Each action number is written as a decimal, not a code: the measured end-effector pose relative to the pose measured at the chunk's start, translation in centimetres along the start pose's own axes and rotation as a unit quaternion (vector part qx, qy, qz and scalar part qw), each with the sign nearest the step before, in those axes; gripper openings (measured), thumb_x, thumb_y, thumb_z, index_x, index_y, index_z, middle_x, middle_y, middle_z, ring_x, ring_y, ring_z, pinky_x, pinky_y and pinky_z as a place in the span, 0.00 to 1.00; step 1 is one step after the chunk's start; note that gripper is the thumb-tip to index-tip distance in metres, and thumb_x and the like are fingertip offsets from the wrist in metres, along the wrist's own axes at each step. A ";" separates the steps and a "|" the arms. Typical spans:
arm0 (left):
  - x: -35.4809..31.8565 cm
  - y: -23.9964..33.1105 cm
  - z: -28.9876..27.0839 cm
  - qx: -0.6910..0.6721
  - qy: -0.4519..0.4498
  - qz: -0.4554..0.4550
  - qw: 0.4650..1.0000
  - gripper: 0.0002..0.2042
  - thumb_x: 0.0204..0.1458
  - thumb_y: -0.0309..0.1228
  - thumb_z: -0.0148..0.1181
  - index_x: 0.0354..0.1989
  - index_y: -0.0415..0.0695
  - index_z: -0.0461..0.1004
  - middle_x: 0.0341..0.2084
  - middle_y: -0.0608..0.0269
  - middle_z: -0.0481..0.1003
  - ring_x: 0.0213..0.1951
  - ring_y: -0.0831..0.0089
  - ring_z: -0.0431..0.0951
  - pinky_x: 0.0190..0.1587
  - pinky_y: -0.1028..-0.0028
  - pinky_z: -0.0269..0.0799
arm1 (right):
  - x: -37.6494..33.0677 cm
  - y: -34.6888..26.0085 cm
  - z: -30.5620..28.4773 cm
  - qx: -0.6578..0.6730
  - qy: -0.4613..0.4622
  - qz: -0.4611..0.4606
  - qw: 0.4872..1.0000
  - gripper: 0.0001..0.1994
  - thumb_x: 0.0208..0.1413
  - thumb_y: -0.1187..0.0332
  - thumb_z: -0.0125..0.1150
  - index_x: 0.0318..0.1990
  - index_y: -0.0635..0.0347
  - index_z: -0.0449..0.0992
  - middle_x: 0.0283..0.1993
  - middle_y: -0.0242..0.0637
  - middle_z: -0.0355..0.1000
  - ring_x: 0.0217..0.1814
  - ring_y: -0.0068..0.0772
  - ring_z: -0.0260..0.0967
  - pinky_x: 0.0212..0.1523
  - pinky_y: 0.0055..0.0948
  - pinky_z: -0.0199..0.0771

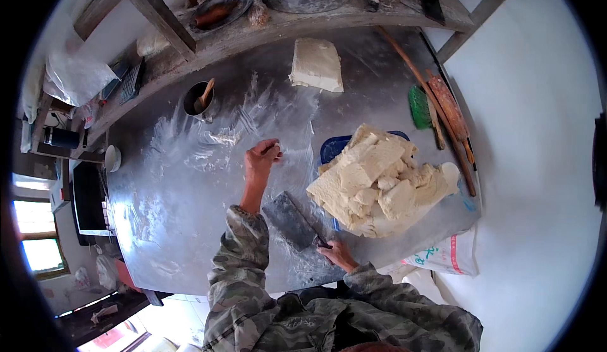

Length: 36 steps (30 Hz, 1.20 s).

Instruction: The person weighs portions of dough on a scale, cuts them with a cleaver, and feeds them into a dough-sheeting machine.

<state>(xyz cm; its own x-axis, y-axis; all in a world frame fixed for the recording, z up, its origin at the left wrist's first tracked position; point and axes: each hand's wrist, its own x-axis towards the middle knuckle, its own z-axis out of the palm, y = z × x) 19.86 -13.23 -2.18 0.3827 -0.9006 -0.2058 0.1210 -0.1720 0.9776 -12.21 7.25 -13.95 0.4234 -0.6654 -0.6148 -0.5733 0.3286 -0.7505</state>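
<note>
My right hand grips the handle of a broad, dark cleaver, its wide blade lying flat on or just over the floury metal table. Over the table's middle, my left hand has its fingers curled together in a pinch; whatever is between them is too small to name. To the right, a big heap of pale dough, cut and torn into chunks, covers most of a blue tray. Farther back lies a separate smooth slab of dough.
A metal mug with a wooden-handled brush stands at the back left, a white bowl at the left edge. On the right lie a green brush, a rolling pin and a long stick. A wooden shelf spans the back.
</note>
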 end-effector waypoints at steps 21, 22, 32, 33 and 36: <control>-7.3 7.2 11.1 -0.015 -0.096 0.046 0.994 0.12 0.58 0.28 0.57 0.44 0.33 0.79 0.32 0.63 0.80 0.34 0.75 0.80 0.38 0.77 0.74 | -13.8 -2.0 -13.8 0.435 0.222 0.015 0.873 0.22 0.63 0.53 0.57 0.49 0.66 0.76 0.47 0.46 0.78 0.42 0.35 0.81 0.35 0.28 0.80; -6.7 7.1 11.5 0.062 -0.095 0.082 0.990 0.09 0.57 0.27 0.57 0.39 0.36 0.80 0.30 0.66 0.79 0.31 0.80 0.76 0.36 0.79 0.71 | -14.7 -3.9 -15.0 0.443 0.242 0.000 0.863 0.21 0.62 0.55 0.58 0.51 0.66 0.75 0.49 0.47 0.77 0.43 0.35 0.81 0.36 0.27 0.80; -7.1 7.8 14.9 0.263 -0.097 0.134 0.951 0.15 0.59 0.39 0.57 0.41 0.37 0.79 0.31 0.53 0.79 0.35 0.66 0.79 0.42 0.68 0.73 | -14.5 -15.9 -18.8 0.002 0.396 -0.174 0.902 0.41 0.47 0.60 0.71 0.67 0.65 0.59 0.65 0.53 0.64 0.48 0.42 0.78 0.44 0.33 0.78; -7.0 7.3 14.7 0.283 -0.094 0.154 0.942 0.16 0.59 0.41 0.58 0.43 0.38 0.78 0.34 0.52 0.80 0.37 0.64 0.79 0.43 0.67 0.73 | -13.9 -16.5 -18.2 -0.045 0.394 -0.191 0.898 0.42 0.46 0.58 0.71 0.68 0.65 0.58 0.66 0.55 0.61 0.49 0.44 0.78 0.45 0.34 0.78; -6.8 8.0 15.4 0.320 -0.124 0.139 0.929 0.23 0.56 0.46 0.61 0.50 0.39 0.76 0.41 0.49 0.80 0.43 0.60 0.80 0.48 0.65 0.72 | -11.8 -17.7 -17.1 -0.162 0.393 -0.223 0.877 0.45 0.44 0.55 0.73 0.68 0.64 0.57 0.69 0.63 0.53 0.52 0.53 0.74 0.45 0.38 0.78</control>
<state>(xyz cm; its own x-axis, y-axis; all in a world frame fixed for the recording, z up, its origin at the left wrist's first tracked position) 4.10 -14.59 7.67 0.0849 -0.9964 -0.0027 -0.5502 -0.0491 0.8336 -19.07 -2.15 10.77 0.1156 -0.9777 0.1754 -0.6968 -0.2057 -0.6871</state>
